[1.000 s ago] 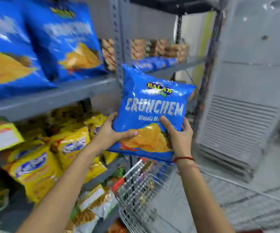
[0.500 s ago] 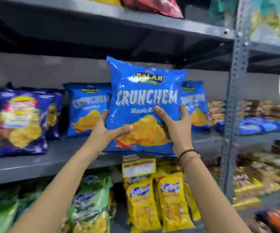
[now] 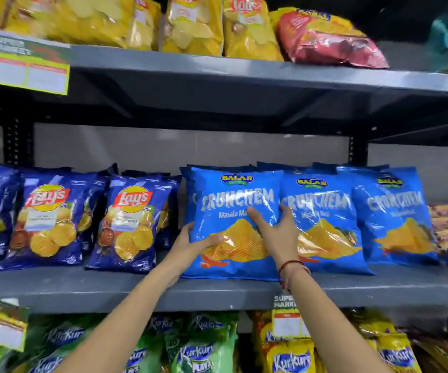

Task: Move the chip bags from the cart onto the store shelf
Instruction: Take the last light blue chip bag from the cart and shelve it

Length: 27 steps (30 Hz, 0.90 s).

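Gripping the Crunchem bag (image 3: pixel 233 224) upright on the shelf (image 3: pixel 217 292), left hand (image 3: pixel 190 244) and right hand (image 3: pixel 276 232) risked toppling it forward if released early (slippery, puffy film).

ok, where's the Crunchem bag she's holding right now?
Head view, centre: the held Crunchem bag stands on the middle shelf, between the Lay's bags and two more Crunchem bags.

Both arms outstretched, left hand (image 3: pixel 190 244) and right hand (image 3: pixel 276 232) in a two-sided grip.
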Each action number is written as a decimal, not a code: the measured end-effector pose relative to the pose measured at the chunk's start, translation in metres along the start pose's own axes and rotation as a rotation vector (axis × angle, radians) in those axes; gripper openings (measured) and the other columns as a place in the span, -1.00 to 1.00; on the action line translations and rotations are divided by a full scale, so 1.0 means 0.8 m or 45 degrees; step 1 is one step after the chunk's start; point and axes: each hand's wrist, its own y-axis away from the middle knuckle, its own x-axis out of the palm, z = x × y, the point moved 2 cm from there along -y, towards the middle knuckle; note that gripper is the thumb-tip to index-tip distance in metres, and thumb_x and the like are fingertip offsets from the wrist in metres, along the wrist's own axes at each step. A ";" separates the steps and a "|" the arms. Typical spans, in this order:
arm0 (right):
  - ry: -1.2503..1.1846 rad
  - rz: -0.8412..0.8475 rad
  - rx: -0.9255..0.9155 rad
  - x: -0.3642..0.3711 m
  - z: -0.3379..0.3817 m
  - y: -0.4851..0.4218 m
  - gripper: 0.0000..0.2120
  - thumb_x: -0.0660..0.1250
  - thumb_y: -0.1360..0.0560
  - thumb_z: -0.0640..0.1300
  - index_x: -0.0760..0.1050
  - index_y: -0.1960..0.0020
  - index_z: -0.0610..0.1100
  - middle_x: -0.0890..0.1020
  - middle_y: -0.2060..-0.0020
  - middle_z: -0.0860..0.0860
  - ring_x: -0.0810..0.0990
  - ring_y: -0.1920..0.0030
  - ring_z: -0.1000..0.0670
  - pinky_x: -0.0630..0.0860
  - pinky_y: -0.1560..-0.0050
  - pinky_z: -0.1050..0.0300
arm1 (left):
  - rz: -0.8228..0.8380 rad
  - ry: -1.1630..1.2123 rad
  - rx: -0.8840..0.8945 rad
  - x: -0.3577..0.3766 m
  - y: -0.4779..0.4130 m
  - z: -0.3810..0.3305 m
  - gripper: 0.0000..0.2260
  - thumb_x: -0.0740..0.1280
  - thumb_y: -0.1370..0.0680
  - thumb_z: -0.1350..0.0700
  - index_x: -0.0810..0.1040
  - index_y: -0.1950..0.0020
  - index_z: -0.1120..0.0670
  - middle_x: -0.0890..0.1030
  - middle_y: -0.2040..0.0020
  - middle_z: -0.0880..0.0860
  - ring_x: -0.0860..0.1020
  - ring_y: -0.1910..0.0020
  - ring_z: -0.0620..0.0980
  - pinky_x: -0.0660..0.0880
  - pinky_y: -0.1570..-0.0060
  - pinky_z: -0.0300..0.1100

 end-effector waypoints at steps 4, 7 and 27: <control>0.056 -0.010 -0.074 0.002 -0.004 -0.004 -0.24 0.39 -0.42 0.12 0.18 -0.46 -0.19 0.52 -0.25 -0.16 0.48 -0.23 -0.16 0.29 0.01 0.18 | -0.083 -0.124 0.064 -0.014 0.004 0.001 -0.01 0.53 -0.16 -0.24 0.15 -0.46 -0.01 0.39 -0.31 0.03 0.42 -0.25 0.03 0.39 -0.25 -0.05; 0.046 -0.070 -0.139 0.006 -0.007 -0.001 -0.19 0.40 -0.40 0.14 0.15 -0.48 -0.18 0.41 -0.39 -0.10 0.39 -0.38 -0.10 0.32 -0.23 0.16 | -0.137 -0.211 0.224 -0.030 0.020 -0.008 -0.19 0.50 -0.33 -0.04 0.16 -0.46 0.01 0.38 -0.27 -0.03 0.43 -0.20 -0.02 0.39 -0.05 -0.20; 0.169 0.750 -0.281 0.219 0.029 0.093 -0.09 0.42 -0.27 0.25 0.14 -0.47 -0.04 0.54 -0.25 -0.03 0.51 -0.26 -0.06 0.43 -0.30 -0.02 | -0.079 -0.555 -0.157 -0.240 0.039 0.027 0.10 0.52 -0.04 -0.23 0.10 -0.48 -0.04 0.36 -0.40 0.17 0.47 -0.24 0.08 0.40 -0.19 -0.09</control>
